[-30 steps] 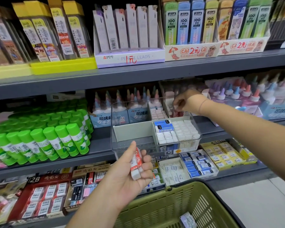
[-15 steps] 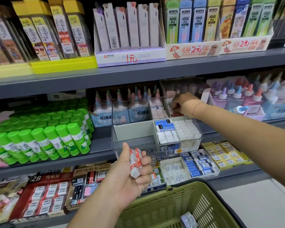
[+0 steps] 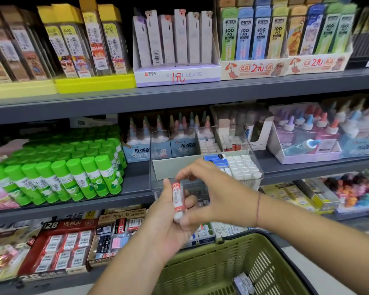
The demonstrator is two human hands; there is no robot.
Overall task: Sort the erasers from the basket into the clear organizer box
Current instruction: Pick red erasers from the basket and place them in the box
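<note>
While gripping the red-white erasers (image 3: pixel 176 199) upright in left hand (image 3: pixel 168 228), fingers curled round the stack, closing right hand (image 3: pixel 219 196) on the same stack: forefinger on top end, thumb near bottom end, pinching it lengthwise as far as blur allows.

Vs 0.5 s ago: then reaching w/ right hand deep into rear right compartment of clear organizer box (image 3: pixel 156 150); now holding it out in front of the box, touching the left-hand stack. Also holding left hand higher & nearer the box than before, w/ stack overlapping box's front wall in view.

Leaving box where it was on middle shelf (image 3: pixel 136 188), contents unchanged: w/ white erasers (image 3: pixel 242 166) & blue-sleeved erasers (image 3: pixel 214 159) in front right compartment, rear erasers (image 3: pixel 232 143) in red-white sleeves behind.

Still showing green basket (image 3: pixel 211 262) below both hands, w/ one wrapped eraser (image 3: pixel 243 282) lying inside, as before.
</note>
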